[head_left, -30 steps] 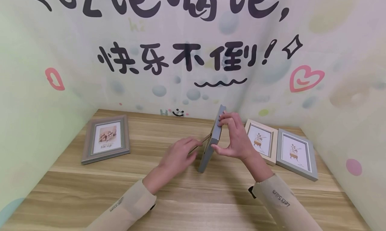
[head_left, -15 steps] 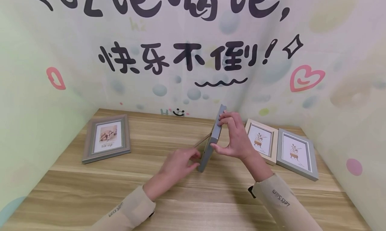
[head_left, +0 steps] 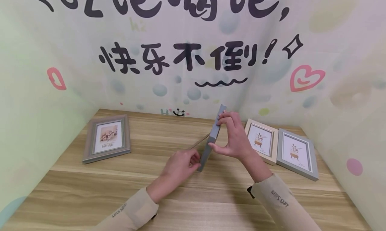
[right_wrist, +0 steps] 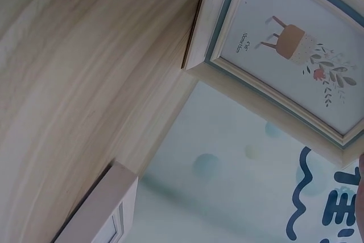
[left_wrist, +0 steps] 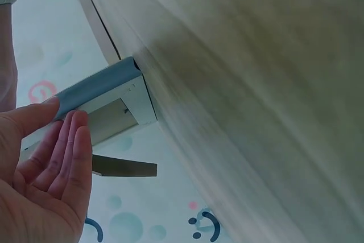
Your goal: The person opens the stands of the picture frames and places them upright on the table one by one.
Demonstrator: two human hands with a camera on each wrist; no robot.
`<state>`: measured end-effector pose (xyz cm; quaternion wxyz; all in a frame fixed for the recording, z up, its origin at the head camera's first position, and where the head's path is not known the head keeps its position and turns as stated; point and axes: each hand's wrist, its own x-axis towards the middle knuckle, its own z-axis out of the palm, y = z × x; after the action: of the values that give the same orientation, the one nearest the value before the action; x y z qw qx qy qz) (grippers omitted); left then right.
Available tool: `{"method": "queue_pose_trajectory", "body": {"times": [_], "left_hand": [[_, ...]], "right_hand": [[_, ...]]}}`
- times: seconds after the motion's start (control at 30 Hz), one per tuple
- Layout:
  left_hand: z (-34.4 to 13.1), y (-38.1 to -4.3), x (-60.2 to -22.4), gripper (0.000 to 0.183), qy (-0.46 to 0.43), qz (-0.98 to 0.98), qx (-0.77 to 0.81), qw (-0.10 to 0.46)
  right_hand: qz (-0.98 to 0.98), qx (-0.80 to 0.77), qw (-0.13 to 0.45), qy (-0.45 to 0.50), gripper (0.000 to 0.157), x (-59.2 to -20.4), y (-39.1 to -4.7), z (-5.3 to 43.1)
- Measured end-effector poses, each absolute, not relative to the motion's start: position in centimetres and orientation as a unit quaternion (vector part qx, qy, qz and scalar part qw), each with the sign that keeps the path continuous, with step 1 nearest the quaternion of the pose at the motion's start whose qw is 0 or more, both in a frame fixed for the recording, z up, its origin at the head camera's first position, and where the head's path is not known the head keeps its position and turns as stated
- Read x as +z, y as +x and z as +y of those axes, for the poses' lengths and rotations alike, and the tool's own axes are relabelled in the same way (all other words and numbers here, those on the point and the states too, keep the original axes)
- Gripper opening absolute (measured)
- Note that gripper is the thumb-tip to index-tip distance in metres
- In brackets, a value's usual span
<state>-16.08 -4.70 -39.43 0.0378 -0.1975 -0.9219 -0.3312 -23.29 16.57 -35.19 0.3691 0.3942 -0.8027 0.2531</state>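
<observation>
A blue-grey photo frame stands on the table, edge-on and tilted in the head view. My right hand grips its right side, fingers high on the edge and thumb lower down. From the frame's back the support leg sticks out to the left; the left wrist view shows this leg too. Close beside the frame's lower back edge is my left hand, fingers loosely bent; whether it touches the frame I cannot tell. The right wrist view shows the frame's plant print.
On the wooden table, a brown-grey photo frame lies at the left. A cream frame and a grey frame lie side by side at the right. Behind rises a printed cloth wall.
My left hand has let go of the support leg and slid down and slightly toward the person. The right hand keeps its grip, and the frame has turned very slightly.
</observation>
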Motion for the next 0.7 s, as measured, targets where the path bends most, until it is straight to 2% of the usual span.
{"method": "queue_pose_trajectory", "body": {"times": [0.37,0.7], "left_hand": [[-5.6,-17.0,-39.4,0.017,-0.16,-0.922,-0.351,0.033],[-6.3,-17.8,-39.2,0.019,-0.136,-0.918,-0.368,0.067]], "right_hand": [[-0.822,0.238,0.378,0.352,0.071,-34.8,-23.3,14.9],[-0.846,0.21,0.381,0.309,0.062,-34.1,-23.8,13.1]]}}
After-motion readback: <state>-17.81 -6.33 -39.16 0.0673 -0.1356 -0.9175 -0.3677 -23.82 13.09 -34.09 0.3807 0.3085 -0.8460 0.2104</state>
